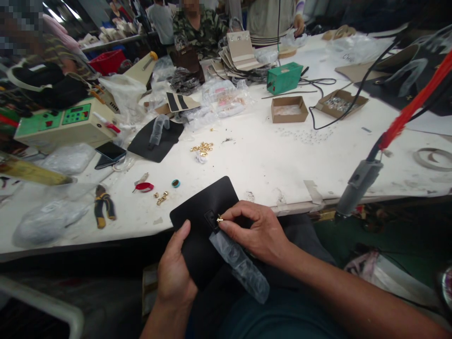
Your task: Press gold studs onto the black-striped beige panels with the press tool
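Observation:
My left hand [178, 268] grips the left edge of a black leather panel [197, 245], thumb on top. The panel is tilted over my lap at the table's front edge. A plastic-wrapped strap [243, 268] hangs from a black tab [212, 218] in the panel's middle. Thumb and forefinger of my right hand [256, 230] pinch a small gold metal fitting [219, 220] right at that tab; whether it touches the tab I cannot tell. On the table lie gold fittings [162, 197] and a larger heap of gold fittings [202, 149].
Black-and-yellow pliers [103, 207], a red tool [144, 187] and a small blue-rimmed tin [175, 182] lie at left. Another black panel [155, 141] is behind. A grey-handled tool [360, 186] hangs at right on a red-wrapped cord. Cardboard boxes [289, 113] stand further back. People are across the table.

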`<action>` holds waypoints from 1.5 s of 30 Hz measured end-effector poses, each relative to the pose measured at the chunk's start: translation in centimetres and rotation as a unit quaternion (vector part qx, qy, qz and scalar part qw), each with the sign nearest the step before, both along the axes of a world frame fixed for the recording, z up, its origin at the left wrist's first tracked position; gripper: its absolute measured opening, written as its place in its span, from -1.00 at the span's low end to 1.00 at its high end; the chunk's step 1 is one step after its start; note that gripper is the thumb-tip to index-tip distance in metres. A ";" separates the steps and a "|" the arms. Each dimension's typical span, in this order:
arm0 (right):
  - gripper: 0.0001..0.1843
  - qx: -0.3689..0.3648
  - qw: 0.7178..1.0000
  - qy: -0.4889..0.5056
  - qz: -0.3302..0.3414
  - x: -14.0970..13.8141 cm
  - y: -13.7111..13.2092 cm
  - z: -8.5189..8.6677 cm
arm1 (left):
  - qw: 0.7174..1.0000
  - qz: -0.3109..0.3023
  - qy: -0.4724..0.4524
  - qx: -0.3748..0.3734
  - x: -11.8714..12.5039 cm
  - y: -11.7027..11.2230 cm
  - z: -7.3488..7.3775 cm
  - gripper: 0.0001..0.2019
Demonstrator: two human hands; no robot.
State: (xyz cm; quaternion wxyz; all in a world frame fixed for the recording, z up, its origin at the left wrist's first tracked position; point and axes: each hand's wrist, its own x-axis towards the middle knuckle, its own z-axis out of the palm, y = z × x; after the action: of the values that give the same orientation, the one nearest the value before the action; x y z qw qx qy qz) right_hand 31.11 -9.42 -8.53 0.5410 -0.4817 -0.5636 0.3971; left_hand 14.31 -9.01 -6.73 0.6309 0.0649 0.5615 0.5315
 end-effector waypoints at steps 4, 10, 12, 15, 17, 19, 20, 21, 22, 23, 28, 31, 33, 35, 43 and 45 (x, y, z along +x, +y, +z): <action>-0.93 0.000 1.000 0.009 -0.002 0.1 -0.1 0.0 | 1.000 0.003 0.010 -0.001 0.2 0.0 -0.1 -0.57; -0.94 0.010 1.000 0.014 -0.013 0.0 -0.4 -0.2 | 0.998 -0.012 0.050 0.044 0.4 -0.5 -0.4 -0.63; -0.94 0.012 1.000 0.012 -0.021 -0.1 -0.4 -0.3 | 0.994 0.000 0.081 0.067 0.7 -0.7 -0.3 -0.63; -0.94 0.017 0.999 0.005 -0.031 -0.2 -0.5 -0.4 | 0.989 0.010 0.113 0.095 1.3 -1.2 0.3 -0.58; -0.93 0.021 0.999 -0.006 -0.040 -0.2 -0.5 -0.3 | 0.986 0.005 0.123 0.111 1.7 -1.7 0.7 -0.54; -0.92 0.025 0.998 -0.020 -0.048 -0.3 -0.6 -0.2 | 0.983 -0.006 0.137 0.122 1.9 -2.3 0.9 -0.51; -0.91 0.027 0.998 -0.027 -0.051 -0.4 -0.7 -0.2 | 0.981 -0.009 0.146 0.126 1.9 -2.7 1.0 -0.50; -0.91 0.029 0.998 -0.031 -0.054 -0.4 -0.8 -0.1 | 0.979 -0.010 0.156 0.130 1.9 -3.0 1.1 -0.50; -0.90 0.032 0.997 -0.034 -0.057 -0.5 -0.9 -0.1 | 0.977 -0.008 0.166 0.134 2.0 -3.3 1.1 -0.50; -0.90 0.037 0.997 -0.036 -0.060 -0.5 -1.0 -0.1 | 0.975 -0.007 0.177 0.138 2.0 -3.6 1.1 -0.51; -0.89 0.060 0.994 -0.049 -0.075 -1.0 -1.5 -0.2 | 0.948 -0.025 0.272 0.162 2.2 -4.9 0.8 -0.60; -0.91 0.085 0.992 -0.070 -0.067 -0.9 -1.6 -0.5 | 0.924 -0.036 0.341 0.168 2.1 -5.4 0.5 -0.68; -0.93 0.115 0.986 -0.105 -0.057 -0.6 -1.6 -0.6 | 0.917 -0.040 0.357 0.171 1.9 -5.6 0.4 -0.72; -0.92 0.137 0.979 -0.146 -0.036 -0.3 -1.4 -0.5 | 0.918 -0.039 0.352 0.177 1.9 -5.8 0.4 -0.73; -0.89 -0.061 0.998 0.023 -0.012 -1.2 -1.4 1.3 | 0.906 0.033 0.372 0.199 1.8 -6.4 -0.6 -0.87; -0.90 -0.099 0.994 0.047 -0.008 -1.5 -1.6 1.4 | 0.907 0.027 0.372 0.196 1.7 -6.6 -0.9 -0.90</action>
State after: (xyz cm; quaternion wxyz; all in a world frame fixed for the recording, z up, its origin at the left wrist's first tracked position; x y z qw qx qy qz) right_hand 29.58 -10.99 -7.09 0.5196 -0.5183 -0.4913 0.4690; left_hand 15.98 -15.57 -7.68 0.3361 0.3650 0.6412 0.5853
